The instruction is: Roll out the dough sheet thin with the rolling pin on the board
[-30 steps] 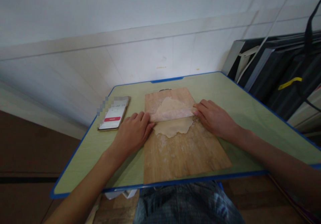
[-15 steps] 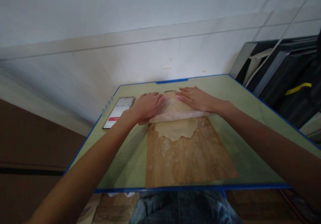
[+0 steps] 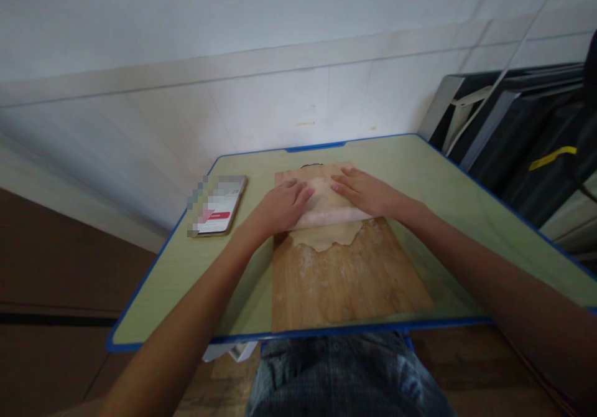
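Head view: wooden board [image 3: 345, 292] on a green table [image 3: 401, 162], its near edge close to the table's near side. Thin, pale dough [image 3: 328, 236] lies spread on its far half, near margin ragged. Floury rolling pin [image 3: 332, 216] runs left to right across the dough, touching it.

Left hand [image 3: 285, 205] palm down over the pin's left part; right hand [image 3: 366, 193] likewise over the right. Fingers of both extended toward the far side, not curled round the wood; grip loose and flat. Pin's ends hidden by hands, so cannot tell how far they reach.

Handling, by judgement: dough soft, limp, easily torn, likeliest at the thin ragged edge; flour should lessen sticking. If lifted, better supported broadly from beneath than pinched at one corner. Pin looks stiff and fairly light, perhaps slick with flour; best held evenly towards both ends.

Phone [image 3: 227, 193] lies left of the board, well apart from the dough.
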`<state>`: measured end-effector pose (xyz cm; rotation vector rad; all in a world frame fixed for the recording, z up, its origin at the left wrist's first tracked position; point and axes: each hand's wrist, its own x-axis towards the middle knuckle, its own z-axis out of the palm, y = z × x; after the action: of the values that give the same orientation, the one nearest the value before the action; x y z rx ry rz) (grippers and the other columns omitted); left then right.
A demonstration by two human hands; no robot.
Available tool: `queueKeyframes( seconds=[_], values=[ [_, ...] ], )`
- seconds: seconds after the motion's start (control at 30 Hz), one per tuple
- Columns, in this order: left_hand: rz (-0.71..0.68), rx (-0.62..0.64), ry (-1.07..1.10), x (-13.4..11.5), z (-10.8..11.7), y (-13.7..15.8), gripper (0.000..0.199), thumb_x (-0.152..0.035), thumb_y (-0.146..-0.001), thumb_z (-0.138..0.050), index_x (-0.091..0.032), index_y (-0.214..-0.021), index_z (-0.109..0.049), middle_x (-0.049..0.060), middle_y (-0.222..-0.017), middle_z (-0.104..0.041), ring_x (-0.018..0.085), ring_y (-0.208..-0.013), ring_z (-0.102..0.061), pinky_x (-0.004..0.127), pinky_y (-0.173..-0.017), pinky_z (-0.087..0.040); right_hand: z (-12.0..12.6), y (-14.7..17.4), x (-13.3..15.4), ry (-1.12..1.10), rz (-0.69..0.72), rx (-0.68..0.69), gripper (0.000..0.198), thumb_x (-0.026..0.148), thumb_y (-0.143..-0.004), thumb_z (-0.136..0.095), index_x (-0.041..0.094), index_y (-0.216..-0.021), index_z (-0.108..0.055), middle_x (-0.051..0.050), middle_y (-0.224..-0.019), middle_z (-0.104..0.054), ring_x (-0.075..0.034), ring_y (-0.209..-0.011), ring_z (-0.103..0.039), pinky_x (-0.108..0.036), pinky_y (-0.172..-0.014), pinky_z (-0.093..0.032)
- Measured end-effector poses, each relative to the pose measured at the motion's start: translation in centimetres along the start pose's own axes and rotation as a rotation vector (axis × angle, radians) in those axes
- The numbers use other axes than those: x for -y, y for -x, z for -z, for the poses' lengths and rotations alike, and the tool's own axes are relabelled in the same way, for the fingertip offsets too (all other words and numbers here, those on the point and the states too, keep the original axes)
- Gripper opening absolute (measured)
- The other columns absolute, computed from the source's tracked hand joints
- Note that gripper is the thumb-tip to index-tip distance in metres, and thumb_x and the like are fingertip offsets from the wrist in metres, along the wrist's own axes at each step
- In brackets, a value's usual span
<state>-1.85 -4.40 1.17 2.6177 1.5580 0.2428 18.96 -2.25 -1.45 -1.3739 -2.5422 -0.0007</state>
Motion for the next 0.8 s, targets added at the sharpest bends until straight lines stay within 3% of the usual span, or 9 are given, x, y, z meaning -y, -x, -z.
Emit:
queueKeyframes(
  seconds=[0.23, 0.4, 0.53, 0.67, 0.8],
  values=[
    [-0.045, -0.021, -0.08, -0.7, -0.4, 1.4, 0.045, -0.035, -0.096, -0.02, -0.013, -0.111, -0.056, 0.01, -0.12, -0.059, 0.02, -0.119, -0.049, 0.034, -0.102, -0.035, 0.7, 1.8, 1.5, 0.044, -0.088, 0.014, 0.055, 0.048, -0.095, -0.021, 0.018, -0.135, -0.043, -0.014, -0.141, -0.041, -0.03, -0.13, -0.035, -0.052, -0.1, -0.033],
    [-0.032, -0.041, -0.113, 0.5, 0.0, -1.0, 0.044, -0.03, -0.096, -0.021, -0.009, -0.106, -0.059, 0.012, -0.112, -0.062, 0.02, -0.11, -0.054, 0.034, -0.097, -0.038, 0.3, -0.7, 0.0, -0.039, -0.119, 0.048, 0.053, 0.047, -0.095, -0.02, 0.018, -0.13, -0.047, -0.014, -0.139, -0.044, -0.03, -0.128, -0.037, -0.054, -0.097, -0.036],
    [0.061, -0.078, -0.128, 1.7, 0.1, -2.9, 0.046, -0.031, -0.095, -0.022, -0.009, -0.098, -0.062, 0.014, -0.103, -0.065, 0.022, -0.097, -0.059, 0.035, -0.088, -0.043, 0.0, -2.6, -1.1, -0.031, -0.182, 0.044, 0.051, 0.048, -0.094, -0.023, 0.019, -0.125, -0.051, -0.016, -0.135, -0.047, -0.033, -0.124, -0.041, -0.06, -0.095, -0.034],
    [0.129, -0.059, -0.131, 2.7, -0.4, -3.7, 0.046, -0.034, -0.094, -0.024, -0.01, -0.095, -0.063, 0.015, -0.102, -0.065, 0.022, -0.095, -0.059, 0.034, -0.085, -0.045, 0.1, -3.1, -1.3, -0.017, -0.191, 0.059, 0.048, 0.046, -0.094, -0.026, 0.017, -0.123, -0.052, -0.017, -0.133, -0.049, -0.034, -0.123, -0.042, -0.063, -0.094, -0.034],
    [0.109, 0.008, -0.11, 2.8, -0.6, -3.4, 0.037, -0.034, -0.091, -0.033, -0.01, -0.098, -0.061, 0.014, -0.105, -0.062, 0.021, -0.099, -0.057, 0.033, -0.088, -0.043, 0.0, -2.5, -0.9, -0.039, -0.208, 0.041, 0.048, 0.045, -0.094, -0.025, 0.019, -0.124, -0.052, -0.017, -0.133, -0.049, -0.033, -0.124, -0.042, -0.062, -0.093, -0.035]
  ],
)
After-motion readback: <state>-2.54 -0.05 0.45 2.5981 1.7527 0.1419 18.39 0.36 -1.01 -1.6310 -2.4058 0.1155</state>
